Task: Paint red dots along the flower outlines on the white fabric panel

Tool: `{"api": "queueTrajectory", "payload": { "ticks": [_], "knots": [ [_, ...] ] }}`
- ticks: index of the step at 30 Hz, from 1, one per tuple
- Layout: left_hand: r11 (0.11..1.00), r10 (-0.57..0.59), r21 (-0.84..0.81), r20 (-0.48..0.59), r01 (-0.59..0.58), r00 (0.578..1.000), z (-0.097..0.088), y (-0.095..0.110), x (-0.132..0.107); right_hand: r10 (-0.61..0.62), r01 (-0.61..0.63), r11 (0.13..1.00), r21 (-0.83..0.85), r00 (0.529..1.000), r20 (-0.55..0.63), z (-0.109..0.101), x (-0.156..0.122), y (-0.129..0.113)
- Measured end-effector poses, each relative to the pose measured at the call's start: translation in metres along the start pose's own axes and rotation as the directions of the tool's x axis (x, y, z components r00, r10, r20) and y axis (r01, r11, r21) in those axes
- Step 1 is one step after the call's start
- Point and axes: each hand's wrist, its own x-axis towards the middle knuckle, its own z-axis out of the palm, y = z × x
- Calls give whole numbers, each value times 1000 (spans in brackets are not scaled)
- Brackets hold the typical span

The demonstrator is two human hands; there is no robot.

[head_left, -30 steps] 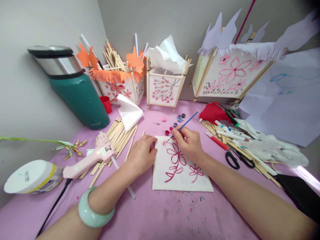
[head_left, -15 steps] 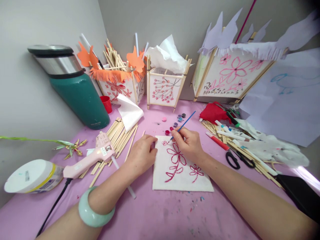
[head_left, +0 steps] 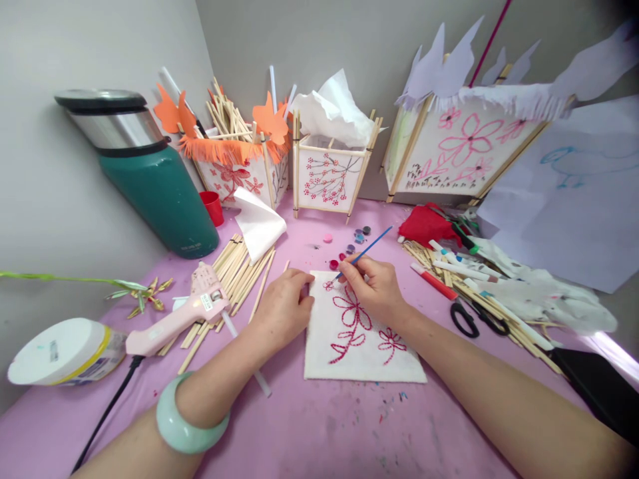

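Note:
In my right hand (head_left: 374, 283) is a thin blue paintbrush (head_left: 372, 243), pinched between thumb and fingers with its tip low over the upper left of a white panel (head_left: 319, 346). Dark pink flowers and leaves are painted on the panel, and a small painted flower (head_left: 328, 286) lies close to the brush tip. My left hand (head_left: 284, 303) has curled fingers and holds the panel by its upper left edge. Just beyond the panel stand small paint pots, among them a dark pink one (head_left: 334, 265) and a blue one (head_left: 359, 237).
A pink glue gun (head_left: 172, 318), thin wooden sticks (head_left: 237, 266) and a green bottle (head_left: 154, 193) are at the left. Painted lantern-like boxes, one with branches (head_left: 329, 179), line the back. Scissors (head_left: 464, 320), a red marker (head_left: 434, 281) and more sticks lie at the right.
The brush tip has shifted slightly left, toward the small flower, with my right hand tilting along. My left hand and the panel look unmoved.

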Motion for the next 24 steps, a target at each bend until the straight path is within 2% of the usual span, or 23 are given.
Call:
{"api": "queueTrajectory", "payload": {
  "ticks": [4, 10, 14, 24],
  "knots": [
    [1000, 7, 5, -4, -7, 1000, 1, -1, -1, 21, -19, 998, 64, 1000, -19, -1, 1, 1],
    [1000, 5, 3, -8, -5, 1000, 1, -1, -1, 117, -97, 988, 117, 977, -179, -5, 8, 6],
    [1000, 5, -4, -5, -5, 1000, 0, -1, 0, 154, -141, 986, 87, 974, -169, -3, 11, 10],
    [1000, -6, 1, 7, 6, 1000, 0, 1, 0, 145, -142, 989, 35, 981, -127, 1, 9, 14]
  ]
}}
